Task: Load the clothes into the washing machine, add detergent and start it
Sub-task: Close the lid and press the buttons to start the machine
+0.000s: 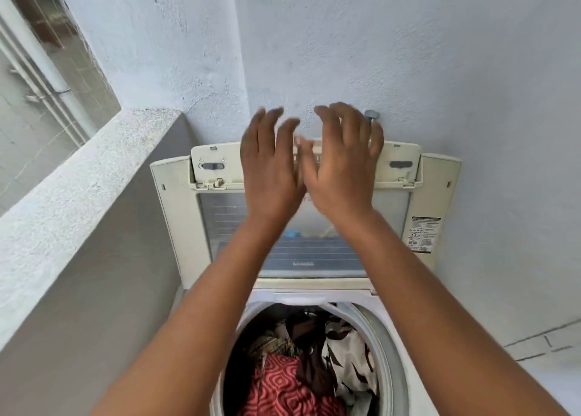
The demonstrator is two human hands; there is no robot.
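while the clothes (301,365) sit in the washing machine (382,346) drum, left hand (270,170) and right hand (341,167) hover released, fingers spread, holding nothing, before the raised lid's (314,252) top edge.

Bright, soft daylight from the left opening; fingertips (292,126) motion-blurred; wide-angle bending at the edges.

One head-worn wide-angle view looks forward and down from close above, open washing machine drum (301,362) below the raised fingers (267,126), lid (283,227) and wall (408,54) just beyond them
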